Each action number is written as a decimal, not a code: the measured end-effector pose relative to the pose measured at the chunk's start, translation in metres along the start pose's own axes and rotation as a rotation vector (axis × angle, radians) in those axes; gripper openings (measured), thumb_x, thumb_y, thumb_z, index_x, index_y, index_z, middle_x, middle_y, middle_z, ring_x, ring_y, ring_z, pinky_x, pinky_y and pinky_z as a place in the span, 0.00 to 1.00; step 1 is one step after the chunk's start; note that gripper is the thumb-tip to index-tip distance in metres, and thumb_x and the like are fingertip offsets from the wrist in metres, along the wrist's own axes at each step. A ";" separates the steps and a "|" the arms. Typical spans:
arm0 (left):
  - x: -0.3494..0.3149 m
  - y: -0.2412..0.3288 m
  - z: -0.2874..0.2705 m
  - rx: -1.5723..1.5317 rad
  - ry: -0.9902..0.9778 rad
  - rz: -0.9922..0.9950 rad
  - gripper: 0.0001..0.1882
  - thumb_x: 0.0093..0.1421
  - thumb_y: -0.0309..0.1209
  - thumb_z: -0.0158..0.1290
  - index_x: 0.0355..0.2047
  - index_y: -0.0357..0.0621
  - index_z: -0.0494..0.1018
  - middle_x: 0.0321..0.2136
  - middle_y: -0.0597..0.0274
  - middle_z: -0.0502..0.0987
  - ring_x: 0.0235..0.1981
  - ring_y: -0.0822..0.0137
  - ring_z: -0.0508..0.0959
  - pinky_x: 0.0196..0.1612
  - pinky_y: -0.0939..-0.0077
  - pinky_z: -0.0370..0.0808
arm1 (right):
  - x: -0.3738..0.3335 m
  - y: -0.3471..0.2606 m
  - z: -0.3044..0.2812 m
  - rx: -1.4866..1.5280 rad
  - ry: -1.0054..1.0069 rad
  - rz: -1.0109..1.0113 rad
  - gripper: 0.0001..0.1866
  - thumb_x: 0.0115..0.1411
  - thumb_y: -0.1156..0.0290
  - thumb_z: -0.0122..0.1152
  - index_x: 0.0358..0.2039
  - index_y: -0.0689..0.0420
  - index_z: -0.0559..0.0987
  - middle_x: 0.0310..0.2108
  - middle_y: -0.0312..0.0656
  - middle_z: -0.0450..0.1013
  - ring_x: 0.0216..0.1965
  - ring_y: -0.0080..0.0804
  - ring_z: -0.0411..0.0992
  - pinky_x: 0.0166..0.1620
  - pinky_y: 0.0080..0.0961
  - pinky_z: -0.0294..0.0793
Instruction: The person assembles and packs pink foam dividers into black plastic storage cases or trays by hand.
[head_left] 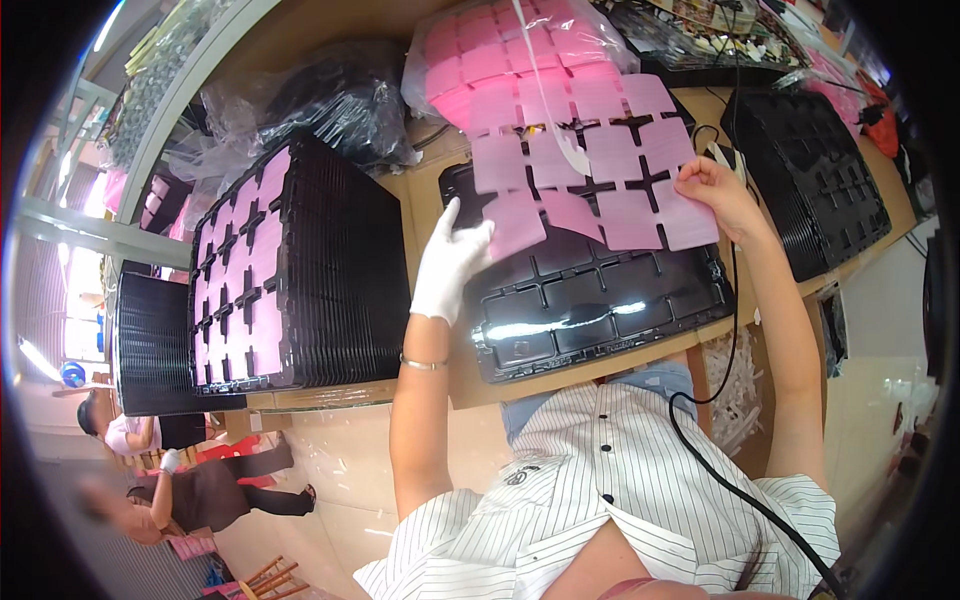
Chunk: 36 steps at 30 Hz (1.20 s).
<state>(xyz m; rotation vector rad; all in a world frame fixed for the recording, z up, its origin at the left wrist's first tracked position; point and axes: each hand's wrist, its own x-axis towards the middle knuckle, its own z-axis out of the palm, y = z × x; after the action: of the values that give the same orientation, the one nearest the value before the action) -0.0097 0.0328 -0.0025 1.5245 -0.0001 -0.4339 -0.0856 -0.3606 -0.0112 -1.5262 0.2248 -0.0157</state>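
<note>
Your right hand [722, 200] pinches the right edge of the pink sheet [552, 160] between thumb and fingertips. Your left hand [452, 265], in a white glove, has its fingers at the sheet's near left corner with the thumb raised apart; whether it truly grips there, you cannot tell from this view. The sheet spans the gap between your hands and reaches out ahead of them, over the black tray [600, 300] that lies below.

The sheet looks thin and floppy, so an even, light pull from both hands should suit it. One panel on the near edge, between your hands, is bent; easing it flat would help. The narrow bridges around the cross-shaped openings are probably the weakest spots, and the tray's ridges beneath make a handy guide for keeping square.

A white strip [575, 150] hangs down ahead of and between your hands, right in front of the sheet. A black cable [736, 300] runs just below your right hand and could snag your wrist. Left of your left hand stands a tall stack of trays [345, 270]; right of your right hand is another tray stack [830, 190]. Beyond both hands, a clear bag of pink sheets [470, 60] sits on the worktop [420, 182].
</note>
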 end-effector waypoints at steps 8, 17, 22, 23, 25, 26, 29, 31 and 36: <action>-0.073 -0.015 0.011 0.296 0.039 0.019 0.23 0.63 0.28 0.55 0.59 0.45 0.71 0.33 0.68 0.80 0.32 0.82 0.74 0.42 0.85 0.72 | -0.066 0.014 0.005 -0.139 0.092 0.009 0.09 0.58 0.78 0.63 0.38 0.59 0.74 0.34 0.30 0.72 0.37 0.13 0.69 0.41 0.11 0.67; -0.103 -0.019 0.005 0.709 0.143 -0.056 0.15 0.61 0.34 0.55 0.48 0.48 0.80 0.34 0.59 0.82 0.28 0.76 0.77 0.38 0.79 0.75 | -0.081 0.045 0.019 -0.326 0.095 -0.117 0.10 0.54 0.80 0.66 0.35 0.61 0.75 0.34 0.34 0.72 0.38 0.20 0.70 0.43 0.16 0.69; -0.103 -0.007 0.015 0.913 0.085 -0.043 0.17 0.61 0.37 0.56 0.50 0.52 0.79 0.30 0.55 0.80 0.27 0.66 0.79 0.37 0.74 0.76 | -0.094 0.034 0.019 -0.617 0.135 -0.144 0.11 0.53 0.83 0.65 0.35 0.62 0.73 0.35 0.34 0.69 0.37 0.17 0.69 0.39 0.14 0.69; -0.102 -0.006 0.016 0.981 0.081 -0.040 0.18 0.61 0.38 0.57 0.51 0.53 0.78 0.28 0.54 0.80 0.27 0.63 0.79 0.37 0.72 0.77 | -0.098 0.028 0.021 -0.617 0.135 -0.144 0.11 0.53 0.83 0.65 0.35 0.62 0.73 0.35 0.34 0.69 0.37 0.17 0.69 0.39 0.14 0.69; -0.099 -0.009 0.011 1.023 0.083 -0.006 0.19 0.60 0.40 0.57 0.51 0.52 0.78 0.28 0.54 0.79 0.27 0.61 0.79 0.36 0.71 0.77 | -0.102 0.015 0.026 -0.687 0.151 -0.112 0.09 0.52 0.83 0.65 0.32 0.62 0.75 0.33 0.34 0.69 0.35 0.18 0.69 0.36 0.15 0.69; -0.098 -0.009 0.009 1.064 0.083 0.028 0.20 0.60 0.42 0.58 0.51 0.52 0.78 0.27 0.54 0.78 0.27 0.59 0.79 0.35 0.69 0.77 | -0.102 0.011 0.024 -0.687 0.151 -0.115 0.09 0.52 0.83 0.65 0.32 0.62 0.75 0.33 0.34 0.69 0.35 0.18 0.69 0.36 0.15 0.69; -0.090 0.002 0.010 1.170 0.161 0.210 0.21 0.58 0.45 0.59 0.49 0.51 0.78 0.26 0.54 0.76 0.27 0.57 0.79 0.34 0.66 0.76 | -0.100 -0.002 0.019 -0.653 0.175 -0.055 0.05 0.54 0.80 0.65 0.29 0.63 0.76 0.30 0.37 0.69 0.31 0.25 0.69 0.36 0.20 0.69; -0.077 0.012 0.010 1.177 0.221 0.264 0.18 0.58 0.46 0.59 0.42 0.47 0.80 0.27 0.53 0.76 0.29 0.54 0.78 0.34 0.64 0.77 | -0.091 -0.013 0.013 -1.000 0.197 -0.267 0.08 0.57 0.72 0.64 0.29 0.63 0.77 0.29 0.43 0.70 0.34 0.38 0.72 0.39 0.31 0.71; 0.003 0.028 0.030 1.139 0.118 0.852 0.11 0.62 0.37 0.55 0.33 0.42 0.79 0.32 0.54 0.78 0.35 0.52 0.79 0.40 0.62 0.76 | 0.018 -0.017 0.051 -0.958 0.085 -0.710 0.11 0.63 0.67 0.57 0.34 0.63 0.79 0.36 0.48 0.74 0.41 0.47 0.73 0.46 0.37 0.72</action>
<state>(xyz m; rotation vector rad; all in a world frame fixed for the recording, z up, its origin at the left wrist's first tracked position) -0.0070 0.0023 0.0253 2.4378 -0.9035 0.4469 -0.0580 -0.3134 0.0043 -2.4920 -0.3083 -0.6115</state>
